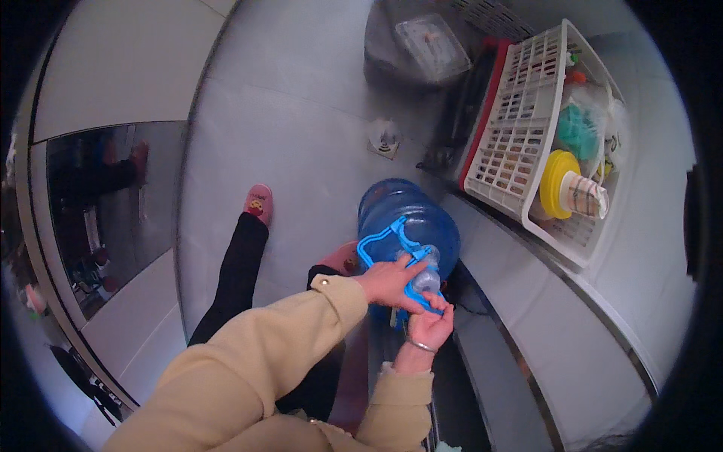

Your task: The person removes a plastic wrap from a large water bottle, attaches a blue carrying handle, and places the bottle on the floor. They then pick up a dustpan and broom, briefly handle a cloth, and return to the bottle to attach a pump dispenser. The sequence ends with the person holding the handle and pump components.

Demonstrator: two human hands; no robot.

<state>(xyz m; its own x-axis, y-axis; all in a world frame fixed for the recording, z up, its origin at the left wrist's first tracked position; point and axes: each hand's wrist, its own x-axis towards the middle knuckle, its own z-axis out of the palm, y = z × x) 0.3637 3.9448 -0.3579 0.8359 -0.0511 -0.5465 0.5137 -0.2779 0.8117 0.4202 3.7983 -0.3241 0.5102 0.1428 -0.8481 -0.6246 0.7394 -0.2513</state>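
Observation:
A large blue water jug (pixel 407 197) stands low in front of me, its narrow clear neck (pixel 428 282) toward me. A bright blue plastic carrying handle (pixel 374 239) sits around the neck, its loop sticking out to the left. My left hand (pixel 388 285) reaches over from the left, thumb and fingers straddling the neck and pressed on the handle's collar. From below, my right hand (pixel 431 325) has its fingers curled on the collar's near end, close to the left fingertips. The collar's underside is hidden by my hands.
At right, a white plastic basket (pixel 520 120) holds bags and a yellow-lidded container (pixel 559 184) on a black and red item. Beyond is a dark bin (pixel 384 53) with a clear tray (pixel 433 47). A floor drain (pixel 384 139) lies between. Cabinets (pixel 113 83) line the left.

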